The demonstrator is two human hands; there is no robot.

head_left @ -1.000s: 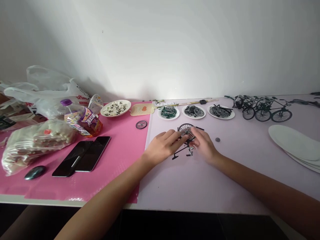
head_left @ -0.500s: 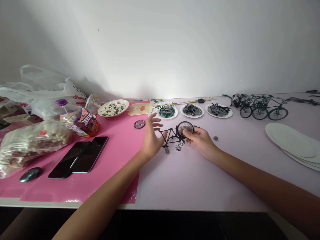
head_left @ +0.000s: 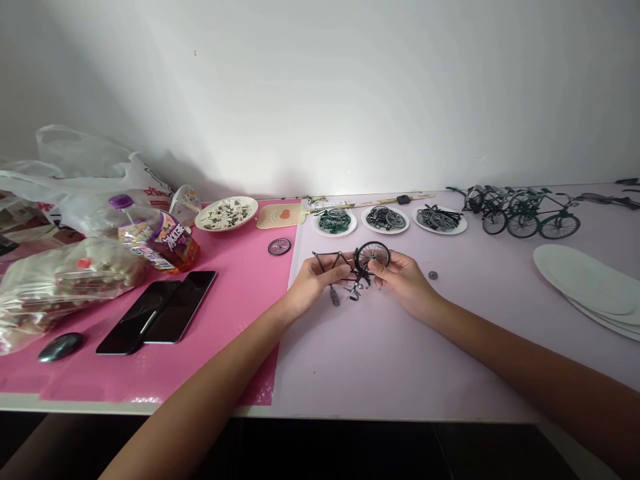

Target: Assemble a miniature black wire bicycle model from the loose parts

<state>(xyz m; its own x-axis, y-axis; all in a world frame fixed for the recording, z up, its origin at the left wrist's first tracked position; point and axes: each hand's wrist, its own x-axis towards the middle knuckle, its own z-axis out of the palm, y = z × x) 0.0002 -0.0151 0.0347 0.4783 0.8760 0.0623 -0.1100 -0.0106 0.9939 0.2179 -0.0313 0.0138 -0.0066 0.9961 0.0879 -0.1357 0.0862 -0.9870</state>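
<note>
A small black model bicycle (head_left: 373, 256) is held upside down between my hands, one spoked wheel fitted at its right end. My left hand (head_left: 316, 280) is closed on the frame, thumb pressed near its middle. At the wheel, my right hand (head_left: 400, 277) pinches with its thumb over the lower spokes. Below the frame hang the handlebar and a grey carrier-like piece. A loose spoked wheel (head_left: 279, 247) lies flat on the pink mat, left of my left hand. A little grey disc (head_left: 433, 275) rests on the table to the right of my right hand.
Small plates of green parts (head_left: 334, 222), wheels (head_left: 385, 219) and dark parts (head_left: 439, 219) line the back. Several assembled model bicycles (head_left: 530, 215) stand back right, above white oval plates (head_left: 585, 280). Leftward are phones (head_left: 180, 307), a bottle (head_left: 160, 237), plastic bags (head_left: 70, 273) and a mouse (head_left: 61, 347).
My left hand, spread open beside the frame before, has closed onto it. The right hand keeps its hold at the wheel, and the bicycle has tilted slightly.
</note>
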